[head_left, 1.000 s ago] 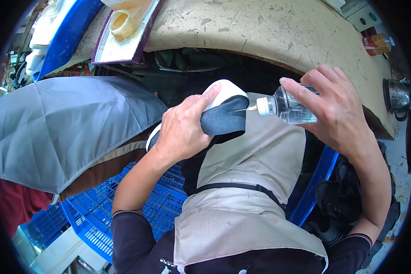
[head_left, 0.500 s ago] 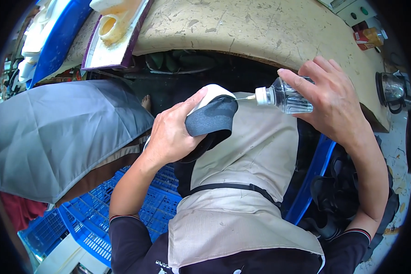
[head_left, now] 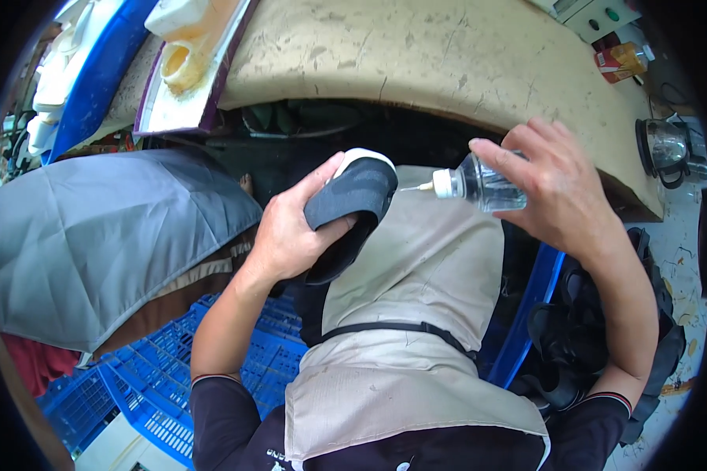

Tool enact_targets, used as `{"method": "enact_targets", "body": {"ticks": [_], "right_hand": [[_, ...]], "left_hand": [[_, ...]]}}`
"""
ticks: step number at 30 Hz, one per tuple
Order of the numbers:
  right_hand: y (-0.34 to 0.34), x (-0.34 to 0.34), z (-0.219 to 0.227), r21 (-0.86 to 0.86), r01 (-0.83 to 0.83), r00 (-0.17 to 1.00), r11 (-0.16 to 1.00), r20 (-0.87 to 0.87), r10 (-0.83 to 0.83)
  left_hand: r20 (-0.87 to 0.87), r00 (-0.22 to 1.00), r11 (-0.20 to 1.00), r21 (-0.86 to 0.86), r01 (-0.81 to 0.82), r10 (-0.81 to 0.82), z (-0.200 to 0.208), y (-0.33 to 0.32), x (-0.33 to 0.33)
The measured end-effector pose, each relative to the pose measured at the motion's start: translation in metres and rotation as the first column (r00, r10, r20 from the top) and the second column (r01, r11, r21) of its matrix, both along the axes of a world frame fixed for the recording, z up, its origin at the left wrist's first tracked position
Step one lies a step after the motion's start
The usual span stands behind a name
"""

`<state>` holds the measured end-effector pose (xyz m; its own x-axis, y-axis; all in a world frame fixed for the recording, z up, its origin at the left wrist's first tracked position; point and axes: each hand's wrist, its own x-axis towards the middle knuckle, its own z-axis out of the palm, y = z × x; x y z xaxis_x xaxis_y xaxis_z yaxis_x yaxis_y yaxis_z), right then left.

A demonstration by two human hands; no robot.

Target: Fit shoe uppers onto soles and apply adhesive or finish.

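Note:
My left hand (head_left: pixel 291 228) is wrapped round a dark grey shoe (head_left: pixel 349 195) with a white sole edge at its toe, thumb along the sole side and a finger at the opening. The shoe is held over my lap, toe up and away from me. My right hand (head_left: pixel 554 180) grips a clear plastic bottle (head_left: pixel 491 184) lying on its side, partly filled with clear liquid. Its white cap carries a thin needle-like nozzle (head_left: pixel 419 188) that points left at the shoe. A small gap separates the tip from the shoe's upper.
Ahead is a worn beige table (head_left: pixel 346 55) with a glue-stained container (head_left: pixel 184 63) in a purple-edged tray. Blue crates (head_left: pixel 165 377) stand at lower left, beside a person's grey apron (head_left: pixel 118 228). Black shoes (head_left: pixel 562 337) are piled right of me; a glass jug (head_left: pixel 668 149) sits beyond.
The shoe has turned so more of its dark upper and opening faces me, with less white sole showing. The bottle has moved slightly left and down, and its tip has come off the shoe's edge.

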<state>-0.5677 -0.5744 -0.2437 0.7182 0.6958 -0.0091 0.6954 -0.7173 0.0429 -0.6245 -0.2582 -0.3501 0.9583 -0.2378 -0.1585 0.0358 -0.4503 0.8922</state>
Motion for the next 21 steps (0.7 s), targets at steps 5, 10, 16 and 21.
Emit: {"method": "enact_targets", "body": {"ticks": [5,10,16,21], "right_hand": [[-0.037,0.002,0.019,0.153,0.136,0.99,0.979,-0.058,-0.129],[-0.099,0.024,0.058,0.395,0.326,0.944,0.859,-0.096,-0.315],[-0.172,0.072,0.038,0.85,0.47,0.824,0.24,-0.324,-0.466],[-0.194,0.081,0.007,0.884,0.367,0.712,0.289,-0.067,-0.699]], "left_hand": [[0.045,0.999,0.991,-0.135,-0.012,0.018,0.02,-0.028,0.007],[-0.06,0.994,0.884,-0.454,-0.108,0.091,0.057,-0.059,0.015],[0.0,0.993,0.805,-0.585,-0.093,0.114,0.051,-0.103,0.016],[-0.062,0.984,0.755,-0.634,-0.166,0.165,0.029,-0.138,0.01]]}}
